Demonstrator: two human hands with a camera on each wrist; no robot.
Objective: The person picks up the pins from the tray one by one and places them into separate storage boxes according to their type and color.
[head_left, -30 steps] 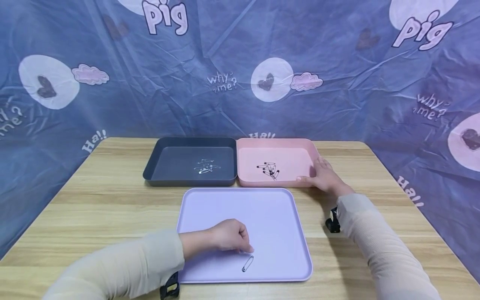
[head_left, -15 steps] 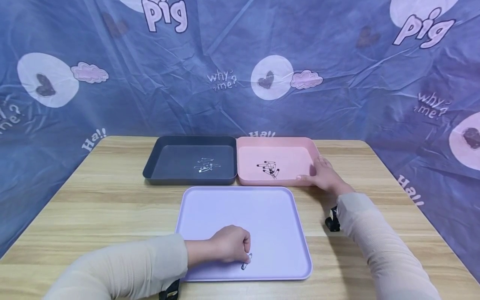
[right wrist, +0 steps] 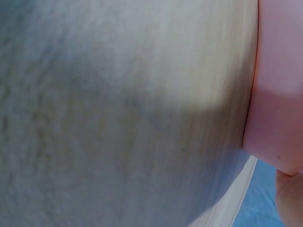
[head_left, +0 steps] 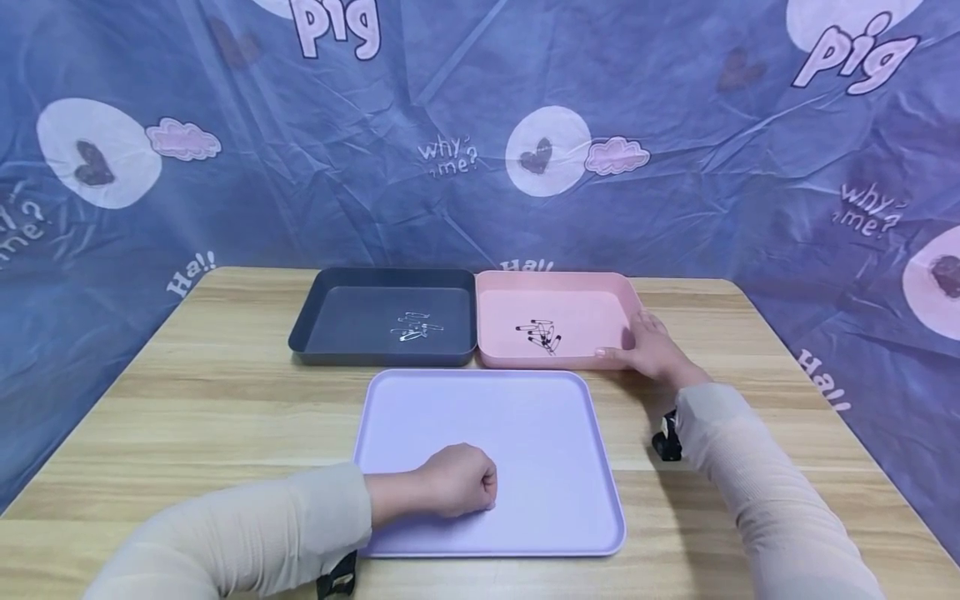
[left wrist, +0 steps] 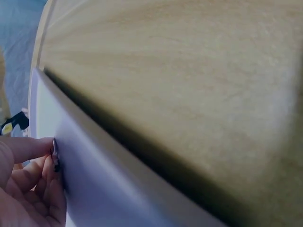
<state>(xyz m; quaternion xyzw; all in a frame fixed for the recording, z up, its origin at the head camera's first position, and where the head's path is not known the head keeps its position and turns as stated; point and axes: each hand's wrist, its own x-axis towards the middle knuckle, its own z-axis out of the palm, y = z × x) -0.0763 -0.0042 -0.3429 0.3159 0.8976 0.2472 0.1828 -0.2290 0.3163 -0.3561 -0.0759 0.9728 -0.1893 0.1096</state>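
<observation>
My left hand (head_left: 457, 482) is over the lilac tray (head_left: 547, 450), its fingers curled. In the left wrist view, thumb and fingers pinch a small safety pin (left wrist: 56, 160) with a dark end; the head view hides it behind the hand. My right hand (head_left: 654, 350) grips the near right corner of the pink tray (head_left: 555, 363), thumb along the front rim and fingers on the right side. Several black safety pins (head_left: 542, 335) lie in a pile inside the pink tray. Beside it on the left stands the dark grey tray (head_left: 352, 321), holding several silver safety pins (head_left: 414, 327).
All three trays stand on a wooden table (head_left: 225, 417), the lilac one in front of the other two. A blue printed cloth (head_left: 337, 183) hangs behind the table and along its sides. Black wrist cameras (head_left: 667, 437) are strapped below both sleeves.
My left hand reached down to the safety pin on the lilac tray, pinched it and lifted it slightly. The right hand stays at the pink tray's corner.
</observation>
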